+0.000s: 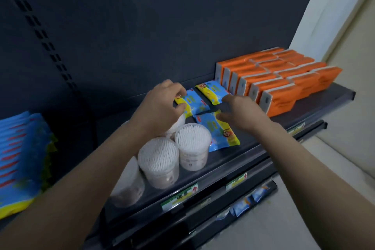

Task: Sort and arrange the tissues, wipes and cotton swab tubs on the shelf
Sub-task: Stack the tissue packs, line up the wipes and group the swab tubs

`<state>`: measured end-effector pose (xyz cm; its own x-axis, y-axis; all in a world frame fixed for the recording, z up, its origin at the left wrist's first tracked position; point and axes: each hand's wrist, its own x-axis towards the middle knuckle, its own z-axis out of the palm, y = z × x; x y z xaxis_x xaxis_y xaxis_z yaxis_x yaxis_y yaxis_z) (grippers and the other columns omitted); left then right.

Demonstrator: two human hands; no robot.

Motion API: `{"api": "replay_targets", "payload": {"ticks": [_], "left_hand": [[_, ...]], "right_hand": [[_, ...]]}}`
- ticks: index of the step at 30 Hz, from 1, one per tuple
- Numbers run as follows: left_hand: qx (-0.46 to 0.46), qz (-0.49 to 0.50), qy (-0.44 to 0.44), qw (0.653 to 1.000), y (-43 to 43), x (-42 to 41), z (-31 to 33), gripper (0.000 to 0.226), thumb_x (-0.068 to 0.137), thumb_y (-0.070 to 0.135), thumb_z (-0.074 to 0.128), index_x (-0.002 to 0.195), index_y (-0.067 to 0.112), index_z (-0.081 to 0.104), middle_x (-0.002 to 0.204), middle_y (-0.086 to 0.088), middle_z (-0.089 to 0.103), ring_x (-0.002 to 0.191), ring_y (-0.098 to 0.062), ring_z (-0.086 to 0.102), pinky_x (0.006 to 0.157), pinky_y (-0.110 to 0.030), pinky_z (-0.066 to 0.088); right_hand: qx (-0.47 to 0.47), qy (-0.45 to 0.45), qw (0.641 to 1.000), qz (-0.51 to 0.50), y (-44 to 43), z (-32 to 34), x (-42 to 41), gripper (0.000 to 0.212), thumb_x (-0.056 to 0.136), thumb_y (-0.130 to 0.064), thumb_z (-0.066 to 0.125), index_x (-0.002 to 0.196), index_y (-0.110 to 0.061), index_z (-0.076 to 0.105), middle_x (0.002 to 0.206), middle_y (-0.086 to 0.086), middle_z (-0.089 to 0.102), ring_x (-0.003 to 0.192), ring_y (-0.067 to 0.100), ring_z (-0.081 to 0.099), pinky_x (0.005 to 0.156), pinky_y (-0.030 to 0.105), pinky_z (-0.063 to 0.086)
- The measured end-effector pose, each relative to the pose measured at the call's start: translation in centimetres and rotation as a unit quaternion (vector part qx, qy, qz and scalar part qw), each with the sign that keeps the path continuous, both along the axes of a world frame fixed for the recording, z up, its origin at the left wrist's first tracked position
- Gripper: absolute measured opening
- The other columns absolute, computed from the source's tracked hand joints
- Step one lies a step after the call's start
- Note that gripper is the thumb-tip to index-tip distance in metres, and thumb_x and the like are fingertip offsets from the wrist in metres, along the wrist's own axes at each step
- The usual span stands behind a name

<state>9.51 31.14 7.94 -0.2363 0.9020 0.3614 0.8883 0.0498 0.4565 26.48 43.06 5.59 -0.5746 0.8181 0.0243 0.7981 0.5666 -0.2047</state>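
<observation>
Inspecting the shelf [253,142], I am finding three wipes packs lying flat at its middle, between the swab tubs [192,146] on the left and the orange tissues [274,79] standing in rows on the right. My left hand [162,105] is pinching the end of the left pack [191,105] between thumb and fingers. My right hand [241,111] is curving over the gap between the rear pack [213,92] and the front pack [220,134]. Its thumb is touching the front pack, but I cannot tell whether it is gripping anything.

Risks I am flagging:
- The left wrist is hanging just above the rearmost tub, and the tubs are crowding the shelf lip, so a low pull-back could be tipping one off.
- The packs look slick, so a one-ended pinch could be letting the left pack swing into its neighbour.

Writing: the packs are showing a cartoon face and a yellow band, with text too small to read. The rail labels [180,194] are showing green with a red arrow, their characters blurred. The blue stack [22,158] far left is illegible.
</observation>
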Motion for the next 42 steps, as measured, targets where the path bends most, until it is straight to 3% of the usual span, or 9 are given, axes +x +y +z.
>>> {"api": "replay_targets", "payload": {"ticks": [3,9,17,21,25,31,36,40,42], "left_hand": [[-0.017,-0.014,0.003,1.000,2.2,-1.2,-0.3,0.020,0.081,0.014,0.063,0.101,0.013,0.063,0.100,-0.003,0.057,0.098,-0.022,0.054,0.090,-0.038,0.042],[-0.060,-0.032,0.023,0.997,5.0,-3.3,-1.0,0.020,0.080,0.016,0.065,0.100,0.014,0.063,0.093,0.002,0.053,0.094,-0.021,0.054,0.087,-0.036,0.043],[-0.185,-0.037,0.014,0.982,8.9,-5.5,-2.3,0.033,0.079,0.014,0.068,0.111,0.014,0.063,0.107,-0.003,0.056,0.099,-0.017,0.054,0.092,-0.032,0.044],[-0.252,-0.029,0.065,0.965,11.7,-6.2,-3.1,0.039,0.076,0.013,0.070,0.113,0.012,0.060,0.115,-0.007,0.059,0.101,-0.022,0.055,0.088,-0.031,0.044],[-0.337,-0.015,0.081,0.938,14.8,-6.4,-4.0,0.059,0.075,0.017,0.073,0.129,0.017,0.050,0.129,-0.005,0.053,0.113,-0.023,0.053,0.089,-0.025,0.040],[-0.417,0.013,0.039,0.908,18.4,-6.4,-5.4,0.086,0.065,0.032,0.081,0.137,0.016,0.035,0.137,-0.003,0.045,0.118,-0.022,0.048,0.096,-0.031,0.041],[-0.449,0.038,0.093,0.888,19.6,-5.5,-5.6,0.105,0.059,0.045,0.082,0.143,0.018,0.025,0.142,-0.008,0.034,0.129,-0.027,0.038,0.103,-0.033,0.036],[-0.475,0.064,0.048,0.877,19.1,-5.9,-5.6,0.119,0.057,0.046,0.083,0.148,0.025,0.010,0.150,-0.008,0.024,0.136,-0.027,0.030,0.108,-0.034,0.033],[-0.462,0.071,0.025,0.883,18.6,-6.0,-5.3,0.111,0.059,0.039,0.084,0.146,0.023,0.017,0.143,-0.005,0.035,0.128,-0.024,0.039,0.100,-0.031,0.039]], "right_hand": [[-0.063,-0.049,0.997,0.017,1.8,-1.1,-1.3,0.051,0.082,-0.039,0.068,0.122,-0.012,0.051,0.113,0.013,0.061,0.107,0.032,0.056,0.077,0.036,0.047],[-0.194,-0.149,0.967,0.076,3.9,-1.9,-3.6,0.093,0.072,-0.035,0.079,0.148,-0.031,0.025,0.152,0.006,0.030,0.140,0.029,0.025,0.109,0.044,0.034],[-0.200,-0.253,0.938,0.125,6.2,-1.5,-4.5,0.097,0.069,-0.041,0.080,0.147,-0.028,0.025,0.145,0.006,0.032,0.138,0.029,0.024,0.106,0.043,0.037],[-0.207,-0.177,0.950,0.153,8.4,0.5,-4.2,0.073,0.071,-0.033,0.080,0.134,-0.018,0.048,0.134,0.003,0.052,0.120,0.024,0.051,0.097,0.033,0.045],[-0.164,-0.079,0.972,0.148,10.9,3.1,-3.6,0.071,0.074,-0.026,0.078,0.136,-0.017,0.045,0.124,0.002,0.055,0.122,0.024,0.051,0.096,0.029,0.041],[-0.095,0.043,0.981,0.166,14.0,4.8,-3.1,0.077,0.079,-0.009,0.068,0.143,-0.028,0.031,0.117,0.012,0.059,0.100,0.024,0.057,0.081,0.031,0.048],[-0.083,0.101,0.977,0.167,15.9,4.6,-3.2,0.070,0.076,0.000,0.063,0.134,-0.030,0.041,0.082,-0.002,0.052,0.060,0.006,0.044,0.050,0.012,0.038],[-0.057,0.152,0.974,0.158,16.8,4.6,-3.6,0.039,0.072,-0.002,0.064,0.107,-0.017,0.060,0.086,0.002,0.058,0.076,0.017,0.050,0.054,0.019,0.033],[-0.057,0.175,0.969,0.162,16.9,4.8,-3.9,0.033,0.072,0.000,0.064,0.101,-0.014,0.062,0.086,0.001,0.057,0.078,0.017,0.050,0.055,0.018,0.031]]}}
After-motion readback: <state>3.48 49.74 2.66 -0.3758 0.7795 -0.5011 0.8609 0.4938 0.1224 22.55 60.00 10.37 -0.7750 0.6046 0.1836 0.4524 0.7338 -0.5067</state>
